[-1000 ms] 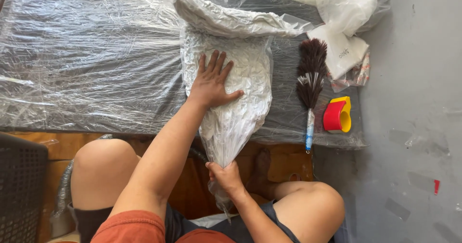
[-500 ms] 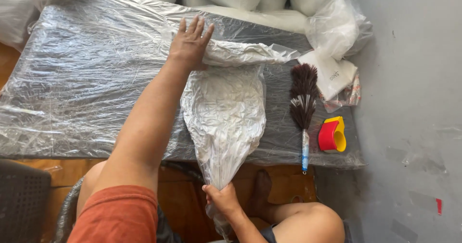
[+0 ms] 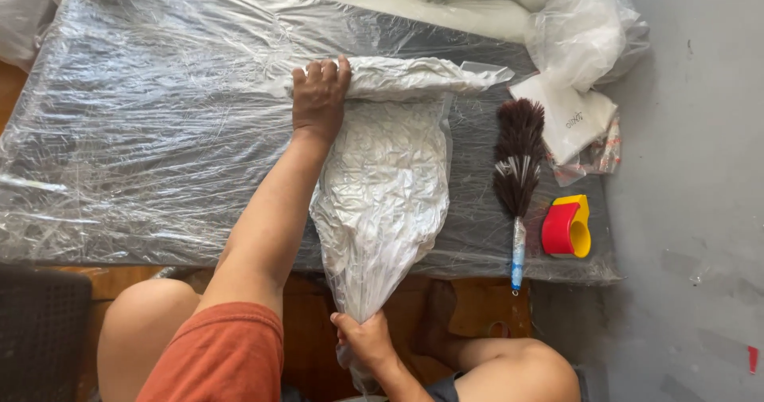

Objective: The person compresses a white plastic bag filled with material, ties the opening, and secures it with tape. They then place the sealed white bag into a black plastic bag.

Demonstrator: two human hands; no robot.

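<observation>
A crinkled white plastic bag (image 3: 390, 187) lies flattened on a low table covered in clear plastic film (image 3: 143, 131). Its far end is folded over into a roll (image 3: 422, 74). My left hand (image 3: 318, 93) reaches across and curls its fingers over the left part of that roll. My right hand (image 3: 364, 340) sits near my knees, closed around the bag's gathered, narrow neck below the table's front edge.
A dark feather duster with a blue handle (image 3: 517, 163) lies right of the bag, and a red and yellow tape dispenser (image 3: 567, 227) beyond it. Filled clear bags (image 3: 577, 32) and white packets (image 3: 569, 119) sit at the back right. A grey wall (image 3: 700, 171) stands to the right.
My left hand slid from flat on the bag's middle to its far end, then closed its fingers over the folded top edge. My right hand kept hold of the neck.
</observation>
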